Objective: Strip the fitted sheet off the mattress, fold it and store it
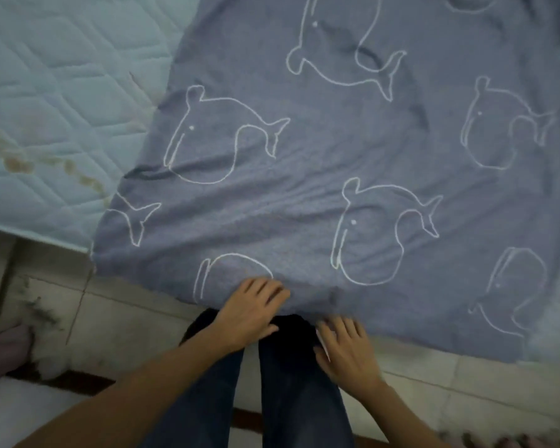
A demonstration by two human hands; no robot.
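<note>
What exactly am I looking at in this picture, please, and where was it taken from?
There is no machine here. This is a single picture from a camera worn on a person's head, looking forward and down, so the two bare arms at the bottom are that person's own. The grey-blue fitted sheet, printed with white whale outlines, lies spread over the mattress. The mattress's pale quilted top is bare on the left and shows some brownish stains. The left hand rests with spread fingers on the sheet's near edge, and the right hand touches that edge beside it. Neither plainly grips the cloth. Below are the person's legs in dark jeans and a tiled floor.
</note>
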